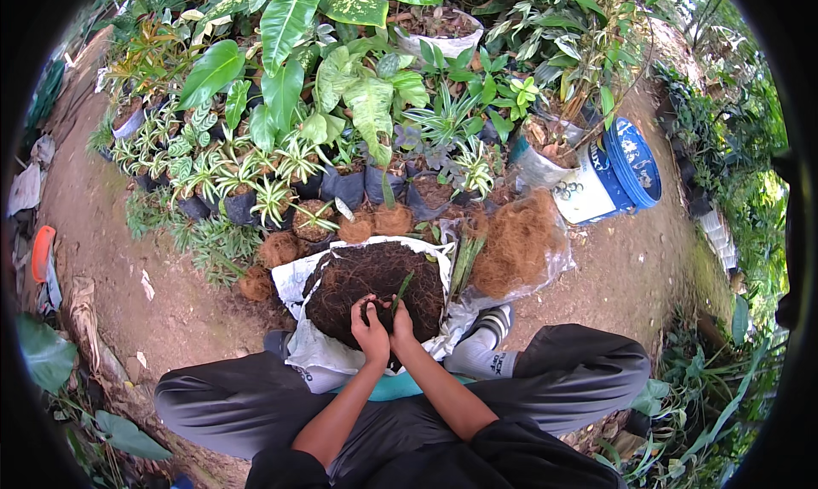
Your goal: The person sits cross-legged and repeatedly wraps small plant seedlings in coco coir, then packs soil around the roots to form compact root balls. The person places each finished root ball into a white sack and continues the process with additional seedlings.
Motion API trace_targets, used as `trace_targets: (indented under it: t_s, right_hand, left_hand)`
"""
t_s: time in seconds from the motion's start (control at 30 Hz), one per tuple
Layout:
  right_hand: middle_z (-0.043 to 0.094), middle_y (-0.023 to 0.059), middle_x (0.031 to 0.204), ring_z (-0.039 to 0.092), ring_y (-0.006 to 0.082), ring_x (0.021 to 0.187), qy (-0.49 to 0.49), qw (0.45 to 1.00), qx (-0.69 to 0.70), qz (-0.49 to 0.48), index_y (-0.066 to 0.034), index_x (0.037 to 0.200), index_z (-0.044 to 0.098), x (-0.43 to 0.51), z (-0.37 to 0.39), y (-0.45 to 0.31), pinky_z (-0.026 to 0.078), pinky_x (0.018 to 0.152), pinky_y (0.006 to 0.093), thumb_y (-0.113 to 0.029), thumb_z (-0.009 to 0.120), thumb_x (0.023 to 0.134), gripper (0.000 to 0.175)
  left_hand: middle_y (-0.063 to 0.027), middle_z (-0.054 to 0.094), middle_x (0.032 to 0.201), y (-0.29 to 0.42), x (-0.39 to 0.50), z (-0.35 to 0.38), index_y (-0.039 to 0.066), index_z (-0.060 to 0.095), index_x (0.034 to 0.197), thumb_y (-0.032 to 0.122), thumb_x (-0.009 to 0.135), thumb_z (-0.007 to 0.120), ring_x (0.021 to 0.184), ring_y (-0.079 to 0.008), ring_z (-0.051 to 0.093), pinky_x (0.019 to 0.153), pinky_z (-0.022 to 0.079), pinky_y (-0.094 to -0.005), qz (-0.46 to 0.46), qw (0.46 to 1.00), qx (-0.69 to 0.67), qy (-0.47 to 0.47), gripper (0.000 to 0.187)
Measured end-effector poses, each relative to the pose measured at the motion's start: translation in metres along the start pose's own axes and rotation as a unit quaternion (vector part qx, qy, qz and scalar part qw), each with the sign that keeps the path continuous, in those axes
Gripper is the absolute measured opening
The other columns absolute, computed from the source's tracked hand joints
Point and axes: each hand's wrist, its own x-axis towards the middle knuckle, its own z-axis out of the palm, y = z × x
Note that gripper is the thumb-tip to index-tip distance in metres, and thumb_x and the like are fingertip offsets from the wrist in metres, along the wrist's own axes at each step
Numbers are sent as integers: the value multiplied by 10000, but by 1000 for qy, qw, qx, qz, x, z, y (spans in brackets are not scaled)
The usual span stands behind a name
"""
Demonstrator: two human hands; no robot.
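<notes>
Between my feet lies a white sack with its mouth folded back around dark soil mixed with brown fibres. Over the soil, my left hand and my right hand are close together, cupped around a clump of dark soil. A green leaf cutting stands up from the clump by my right fingertips. Right of the sack, long green leaf cuttings lean beside a heap of brown coconut fibre on clear plastic. Balls of brown fibre sit along the sack's far left side.
Potted spider plants in black bags and large-leafed plants fill the ground beyond the sack. A blue and white paint bucket lies tilted at the right. An orange plastic object is at the far left, near bare earth.
</notes>
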Motion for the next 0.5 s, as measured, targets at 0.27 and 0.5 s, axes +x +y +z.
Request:
trace_targets:
  t_s: [0.27, 0.5]
  right_hand:
    - [662, 117, 1199, 629, 211, 1082, -127, 911, -326, -219, -34, 1281, 597, 3, -10, -10, 483, 981, 337, -322, 429, 1095, 382]
    - [677, 85, 1156, 649, 166, 1031, -97, 991, -89, -18, -95, 1245, 615, -9, 8, -33, 533, 908, 320, -385, 468, 1082, 364]
  left_hand:
    - [-227, 460, 1527, 17, -23, 4, -64, 473, 1458, 180, 1027, 426, 1462, -355, 400, 1221, 270, -433, 153, 971, 123, -138, 498]
    - [-279, 237, 1656, 22, -30, 5, -68, 305, 1565, 498, 1001, 422, 1553, -424, 197, 1255, 103, -530, 231, 932, 186, -208, 808]
